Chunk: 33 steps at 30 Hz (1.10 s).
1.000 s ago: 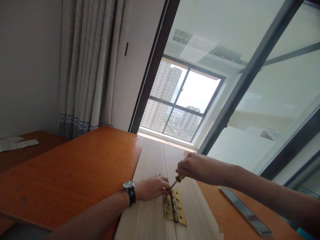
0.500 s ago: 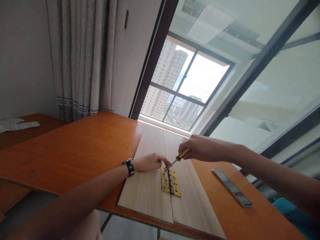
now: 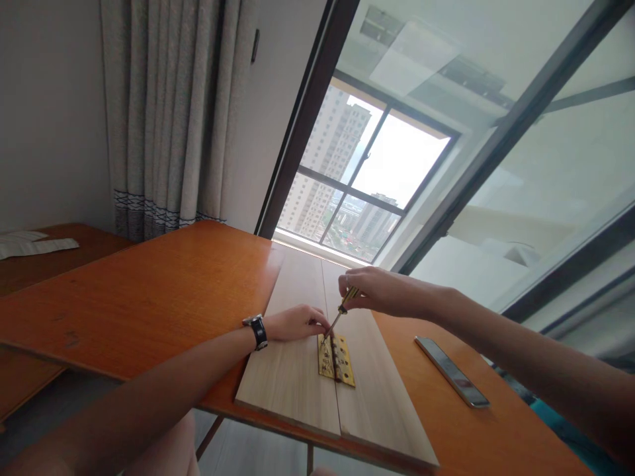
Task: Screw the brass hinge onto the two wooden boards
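Note:
A gold hinge (image 3: 343, 360) lies open across the seam between two pale wooden boards (image 3: 288, 377), with small screws on its left leaf. My right hand (image 3: 364, 289) grips the handle of a yellow and black screwdriver (image 3: 342, 309), its shaft slanting down to the hinge's upper left part. My left hand (image 3: 300, 323), with a black-strapped watch on the wrist, rests on the left board; its fingers are bent together at the hinge's top edge, near the screwdriver tip. Whatever is between those fingertips is too small to make out.
The boards lie on an orange wooden table (image 3: 198, 291). A phone (image 3: 451, 371) sits on the table to the right. Behind are a window (image 3: 367, 172) and a grey curtain (image 3: 163, 119). Paper strips (image 3: 40, 247) lie on a surface at the far left.
My right hand has moved left, and the screwdriver stands more upright over the hinge. My left fingers have drawn back slightly and bent closer together.

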Each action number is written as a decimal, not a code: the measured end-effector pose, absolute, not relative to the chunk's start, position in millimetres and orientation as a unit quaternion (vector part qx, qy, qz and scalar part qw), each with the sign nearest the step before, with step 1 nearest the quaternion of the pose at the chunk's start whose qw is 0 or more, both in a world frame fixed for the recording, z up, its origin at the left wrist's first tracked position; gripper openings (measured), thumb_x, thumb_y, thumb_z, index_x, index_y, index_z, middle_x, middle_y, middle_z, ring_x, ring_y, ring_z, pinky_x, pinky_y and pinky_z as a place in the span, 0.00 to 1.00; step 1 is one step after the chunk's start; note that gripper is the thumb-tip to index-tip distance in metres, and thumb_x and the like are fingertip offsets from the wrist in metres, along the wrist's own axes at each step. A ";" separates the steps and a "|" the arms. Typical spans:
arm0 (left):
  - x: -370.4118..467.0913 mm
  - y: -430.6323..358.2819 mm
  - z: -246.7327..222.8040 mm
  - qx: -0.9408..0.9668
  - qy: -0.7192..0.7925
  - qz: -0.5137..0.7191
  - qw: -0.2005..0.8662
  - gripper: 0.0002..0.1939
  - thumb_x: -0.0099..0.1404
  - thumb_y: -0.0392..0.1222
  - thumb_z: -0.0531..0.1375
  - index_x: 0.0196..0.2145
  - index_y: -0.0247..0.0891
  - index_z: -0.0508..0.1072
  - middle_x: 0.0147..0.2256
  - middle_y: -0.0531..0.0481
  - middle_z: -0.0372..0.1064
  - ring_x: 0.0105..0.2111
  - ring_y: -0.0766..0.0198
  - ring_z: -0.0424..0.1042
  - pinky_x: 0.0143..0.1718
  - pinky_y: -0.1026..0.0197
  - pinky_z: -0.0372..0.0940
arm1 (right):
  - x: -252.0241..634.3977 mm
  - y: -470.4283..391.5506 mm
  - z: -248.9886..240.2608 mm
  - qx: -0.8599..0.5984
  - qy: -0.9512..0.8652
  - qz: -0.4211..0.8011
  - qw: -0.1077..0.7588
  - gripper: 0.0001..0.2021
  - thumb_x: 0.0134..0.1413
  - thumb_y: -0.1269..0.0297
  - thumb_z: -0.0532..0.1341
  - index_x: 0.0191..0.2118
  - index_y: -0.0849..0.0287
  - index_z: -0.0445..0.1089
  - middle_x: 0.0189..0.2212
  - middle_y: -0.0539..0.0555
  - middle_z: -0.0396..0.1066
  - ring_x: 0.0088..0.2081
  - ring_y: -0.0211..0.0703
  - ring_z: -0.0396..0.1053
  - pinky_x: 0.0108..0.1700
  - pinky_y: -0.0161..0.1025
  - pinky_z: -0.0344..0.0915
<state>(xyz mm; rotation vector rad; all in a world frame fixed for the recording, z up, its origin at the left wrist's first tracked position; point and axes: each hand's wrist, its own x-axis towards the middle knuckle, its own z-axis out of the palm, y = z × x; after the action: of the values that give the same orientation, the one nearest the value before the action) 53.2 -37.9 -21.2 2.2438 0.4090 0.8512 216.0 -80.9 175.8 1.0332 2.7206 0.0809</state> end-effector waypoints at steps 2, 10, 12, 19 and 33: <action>53.4 -38.6 -21.1 0.864 0.153 0.328 0.350 0.12 0.70 0.37 0.57 0.44 0.35 0.80 0.40 0.46 0.75 0.41 0.62 0.73 0.46 0.64 0.64 | 215.9 -81.0 172.7 0.348 0.931 0.018 0.111 0.10 0.62 0.58 0.60 0.34 0.59 0.72 0.31 0.55 0.76 0.33 0.43 0.72 0.33 0.35 0.60; 56.5 -40.8 -16.9 0.870 0.165 0.317 0.339 0.09 0.68 0.36 0.60 0.42 0.36 0.81 0.39 0.48 0.75 0.39 0.63 0.73 0.44 0.65 0.64 | 214.6 -78.6 151.7 0.556 0.821 0.117 0.057 0.13 0.61 0.56 0.58 0.31 0.59 0.73 0.24 0.55 0.75 0.29 0.46 0.71 0.30 0.37 0.57; 58.1 -40.1 -16.5 0.870 0.159 0.318 0.342 0.09 0.68 0.35 0.60 0.40 0.37 0.81 0.38 0.48 0.75 0.39 0.63 0.73 0.45 0.65 0.63 | 220.3 -81.6 152.6 0.518 0.849 0.094 0.038 0.12 0.61 0.57 0.59 0.44 0.59 0.71 0.30 0.55 0.77 0.31 0.46 0.73 0.32 0.38 0.61; 59.6 -39.5 -16.3 0.867 0.131 0.325 0.355 0.10 0.68 0.31 0.58 0.38 0.37 0.81 0.37 0.49 0.75 0.38 0.64 0.73 0.46 0.67 0.63 | 237.1 -88.2 167.6 0.285 0.955 0.037 0.066 0.13 0.69 0.62 0.51 0.41 0.59 0.71 0.38 0.58 0.74 0.36 0.42 0.73 0.38 0.38 0.66; 59.3 -36.4 -20.4 0.866 0.126 0.316 0.365 0.13 0.70 0.31 0.55 0.40 0.37 0.80 0.40 0.49 0.77 0.41 0.64 0.74 0.47 0.67 0.64 | 210.8 -84.4 153.2 0.395 0.860 0.280 0.161 0.19 0.71 0.58 0.47 0.40 0.62 0.72 0.30 0.59 0.75 0.28 0.46 0.73 0.27 0.38 0.52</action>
<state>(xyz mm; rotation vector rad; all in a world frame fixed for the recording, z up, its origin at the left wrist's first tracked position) 59.3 -36.4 -20.4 2.2275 0.3242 0.8132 210.8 -84.4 153.2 1.1279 2.4557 0.7982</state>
